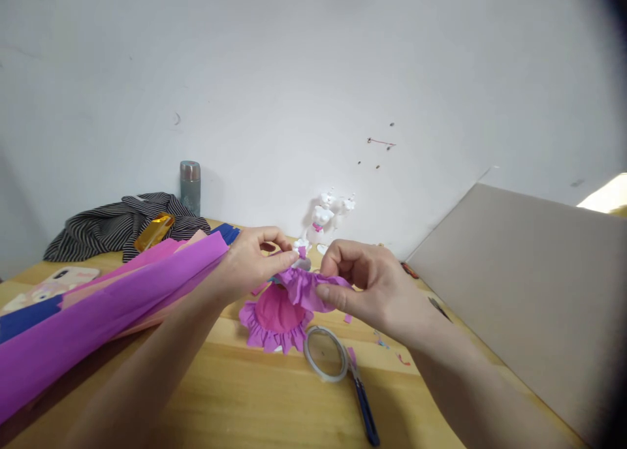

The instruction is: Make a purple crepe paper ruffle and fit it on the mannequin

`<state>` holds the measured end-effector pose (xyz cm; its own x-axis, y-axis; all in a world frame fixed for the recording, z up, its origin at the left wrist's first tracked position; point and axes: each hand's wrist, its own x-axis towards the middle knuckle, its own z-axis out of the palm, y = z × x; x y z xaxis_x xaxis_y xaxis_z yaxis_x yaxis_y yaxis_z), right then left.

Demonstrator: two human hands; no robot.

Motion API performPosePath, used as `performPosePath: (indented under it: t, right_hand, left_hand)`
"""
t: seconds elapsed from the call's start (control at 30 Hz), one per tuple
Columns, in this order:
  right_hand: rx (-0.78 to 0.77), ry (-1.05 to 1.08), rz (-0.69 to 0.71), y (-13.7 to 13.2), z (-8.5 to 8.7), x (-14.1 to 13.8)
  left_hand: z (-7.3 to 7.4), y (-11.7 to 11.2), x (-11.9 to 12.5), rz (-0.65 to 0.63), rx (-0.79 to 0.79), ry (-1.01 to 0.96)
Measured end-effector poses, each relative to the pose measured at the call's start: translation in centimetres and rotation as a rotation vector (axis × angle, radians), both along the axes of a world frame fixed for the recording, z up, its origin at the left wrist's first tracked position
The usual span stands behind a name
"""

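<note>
A ruffled strip of purple crepe paper (pixel 307 288) stretches between my hands. My right hand (pixel 365 278) pinches its right part between thumb and bent fingers. My left hand (pixel 255 260) curls at the strip's left end, the thumb lying along its upper edge; the other fingertips are partly hidden. Just beyond the left thumb is a small white figurine (pixel 296 245) with a purple piece on it. Below the strip spreads a pink paper skirt (pixel 280 310) with a purple ruffled hem (pixel 269 339); whether the strip is joined to it I cannot tell.
A tape roll (pixel 307 356) and dark-handled scissors (pixel 363 403) lie in front on the wooden table (pixel 235 397). Long crepe paper rolls (pixel 112 312), a phone (pixel 73 280), striped cloth (pixel 98 227) and a flask (pixel 190 188) are left. White figurines (pixel 321 218) stand by the wall; a pale panel (pixel 514 279) rises right.
</note>
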<state>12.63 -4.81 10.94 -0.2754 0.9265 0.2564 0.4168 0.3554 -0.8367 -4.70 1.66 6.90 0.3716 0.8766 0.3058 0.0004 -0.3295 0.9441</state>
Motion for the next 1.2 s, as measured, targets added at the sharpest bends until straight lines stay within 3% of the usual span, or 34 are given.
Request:
performPosePath:
  t: [0.5,0.8,1.03,1.2]
  right_hand:
    - [-0.008,0.152,-0.012,1.1,-1.2,-0.1]
    - [0.135,0.054,0.045,0.6,-1.3,-0.9]
    - [0.086,0.085,-0.078,1.5,-1.6,-0.1]
    - [0.054,0.14,-0.094,2.0,-1.7,-0.1]
  left_hand:
    - [-0.2,0.2,0.2,0.007,0.038,0.002]
    - [-0.3,0.4,0.2,-0.009,0.022,-0.021]
    - [-0.4,0.5,0.2,-0.009,0.026,-0.013]
    - [-0.3,0.4,0.2,-0.034,0.029,-0.011]
